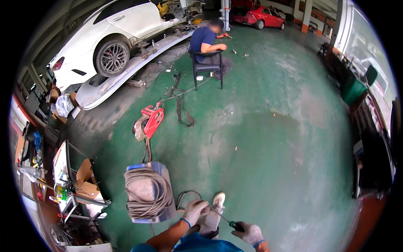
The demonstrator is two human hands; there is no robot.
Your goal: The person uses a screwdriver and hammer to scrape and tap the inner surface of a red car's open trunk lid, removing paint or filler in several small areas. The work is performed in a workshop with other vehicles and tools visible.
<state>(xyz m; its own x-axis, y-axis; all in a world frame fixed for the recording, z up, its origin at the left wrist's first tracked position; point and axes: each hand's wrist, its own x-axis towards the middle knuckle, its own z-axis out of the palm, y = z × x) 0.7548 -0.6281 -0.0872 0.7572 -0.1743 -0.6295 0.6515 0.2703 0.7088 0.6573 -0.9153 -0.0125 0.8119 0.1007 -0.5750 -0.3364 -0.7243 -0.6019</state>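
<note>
My left hand (195,212), in a pale knit glove, is closed near the far end of a long metal shaft, on something too small to make out. My right hand (249,233), also gloved, grips the green-and-black handle of a screwdriver (236,226), whose shaft runs up-left toward my left hand. Just left of my hands is a box-like unit (166,178) with thick cable (142,203) coiled over it, and a loop of cable curves out toward me. My white shoe (218,199) rests on the green floor beyond my hands.
A red frame-like tool (154,122) lies ahead with hoses. A person (201,40) sits in a black chair (208,67) beside a lift ramp (92,96) carrying a white car (109,33). Cluttered shelving (65,168) stands left. A green bin (352,88) is right; a red car (264,17) farther back.
</note>
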